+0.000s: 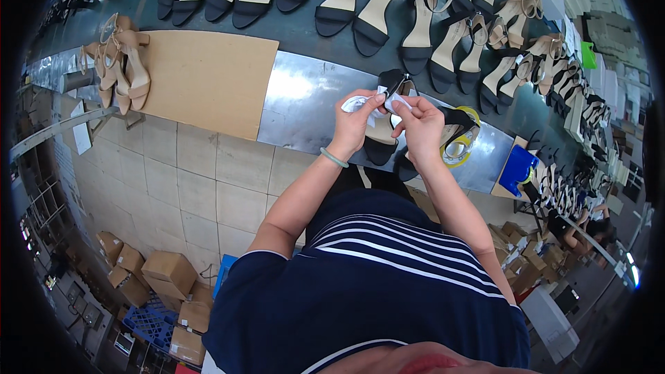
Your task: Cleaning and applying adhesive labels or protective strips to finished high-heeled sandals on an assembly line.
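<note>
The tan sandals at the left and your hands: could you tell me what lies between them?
In the head view, a flat brown cardboard sheet lies between the tan sandals and the hands.

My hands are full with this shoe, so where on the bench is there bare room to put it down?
Two free patches: the brown board, right of the tan sandals, and the shiny metal sheet between that board and your left hand. The belt behind is crowded with black sandals; tape rolls sit by your right hand.

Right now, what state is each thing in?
Left hand: pinching white paper.
Right hand: pinching the paper too.
Black sandal: on the bench edge, behind the hands.
Tape roll: lying flat.
Tan sandals: clustered on the board.
</note>
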Demonstrator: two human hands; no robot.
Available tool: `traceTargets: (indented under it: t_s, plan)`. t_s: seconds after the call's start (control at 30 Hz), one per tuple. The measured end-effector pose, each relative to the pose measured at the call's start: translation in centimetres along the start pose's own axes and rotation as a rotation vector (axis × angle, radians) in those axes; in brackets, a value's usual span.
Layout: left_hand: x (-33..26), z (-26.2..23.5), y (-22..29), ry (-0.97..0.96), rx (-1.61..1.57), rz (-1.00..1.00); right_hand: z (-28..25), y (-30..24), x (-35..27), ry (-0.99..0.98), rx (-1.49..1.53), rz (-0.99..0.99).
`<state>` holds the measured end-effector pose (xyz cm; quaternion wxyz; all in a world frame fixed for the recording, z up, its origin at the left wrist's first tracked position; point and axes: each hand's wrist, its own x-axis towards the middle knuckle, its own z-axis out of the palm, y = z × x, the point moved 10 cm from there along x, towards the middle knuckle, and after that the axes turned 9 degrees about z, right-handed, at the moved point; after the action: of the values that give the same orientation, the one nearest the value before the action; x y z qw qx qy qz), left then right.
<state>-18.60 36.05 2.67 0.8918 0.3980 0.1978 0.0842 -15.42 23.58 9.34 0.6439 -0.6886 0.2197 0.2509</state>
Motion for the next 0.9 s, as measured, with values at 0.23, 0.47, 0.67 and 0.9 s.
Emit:
traceTargets:
  t_s: [0.23,0.47,0.67,0.9]
  plan:
    - [-0.2,-0.2,0.4,-0.002,0.003,0.040,0.0,-0.3,0.3,-0.019,-0.125,-0.040]
    - [-0.2,-0.2,1.1,-0.042,0.053,0.042,0.0,-0.1,0.6,-0.049,-0.116,-0.071]
    - [-0.9,1.2,4.7,-0.160,0.465,0.372,0.5,-0.8,0.2,-0.062,-0.135,-0.087]
    - [-1.5,3.9,8.2,-0.309,0.698,0.617,0.8,-1.7,-0.1,-0.082,-0.126,-0.053]
